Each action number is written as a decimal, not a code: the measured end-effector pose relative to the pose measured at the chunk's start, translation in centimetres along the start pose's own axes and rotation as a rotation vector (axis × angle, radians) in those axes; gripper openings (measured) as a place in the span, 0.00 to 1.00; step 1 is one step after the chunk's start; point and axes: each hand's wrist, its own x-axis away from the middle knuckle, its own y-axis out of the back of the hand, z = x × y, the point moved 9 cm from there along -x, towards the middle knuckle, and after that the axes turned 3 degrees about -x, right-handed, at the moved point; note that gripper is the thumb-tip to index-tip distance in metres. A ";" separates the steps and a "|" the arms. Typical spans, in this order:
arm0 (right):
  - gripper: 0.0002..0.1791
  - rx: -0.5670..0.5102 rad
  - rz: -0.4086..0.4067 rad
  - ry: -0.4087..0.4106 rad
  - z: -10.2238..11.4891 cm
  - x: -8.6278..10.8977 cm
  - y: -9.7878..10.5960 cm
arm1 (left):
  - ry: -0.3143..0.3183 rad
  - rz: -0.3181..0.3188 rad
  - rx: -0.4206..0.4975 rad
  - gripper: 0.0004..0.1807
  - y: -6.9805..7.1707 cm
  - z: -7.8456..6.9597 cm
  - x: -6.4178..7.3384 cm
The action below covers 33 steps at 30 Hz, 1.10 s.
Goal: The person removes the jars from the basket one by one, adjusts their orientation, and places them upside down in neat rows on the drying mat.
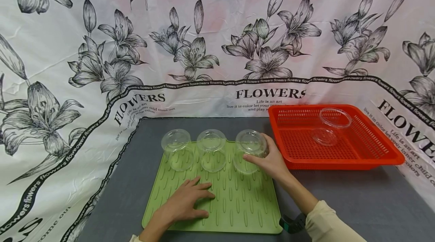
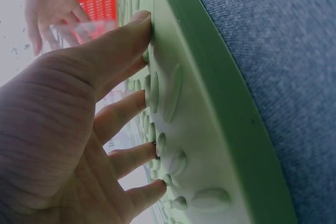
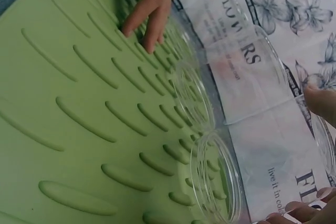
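Observation:
Three clear plastic cups stand in a row along the far edge of a green ridged mat: a left cup, a middle cup and a right cup. My right hand grips the right cup from its right side, thumb at the front and the other fingers behind it. My left hand rests on the mat in front of the left and middle cups, holding nothing. Its fingers are spread, and in the left wrist view the fingertips touch the ridges.
A red perforated basket stands to the right of the mat, with another clear plastic cup in it. Grey cloth covers the table. Behind hangs a white flower-print sheet. A dark band is on my right wrist.

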 end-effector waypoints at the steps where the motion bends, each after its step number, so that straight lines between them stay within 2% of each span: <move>1: 0.58 0.009 -0.002 -0.003 0.0 -0.1 0.0 | 0.001 -0.001 0.000 0.27 0.0 0.0 0.0; 15: 0.62 0.116 0.004 -0.017 -0.1 -1.3 0.1 | 0.001 -0.006 -0.004 0.26 0.0 -0.4 -0.2; 24: 0.63 0.131 0.011 -0.035 -0.5 -1.7 -0.2 | 0.005 0.002 -0.003 0.27 0.0 -0.3 -0.2; 33: 0.64 0.135 0.030 -0.010 -0.5 -1.8 -0.6 | 0.012 0.007 0.007 0.27 -0.1 -0.1 -0.1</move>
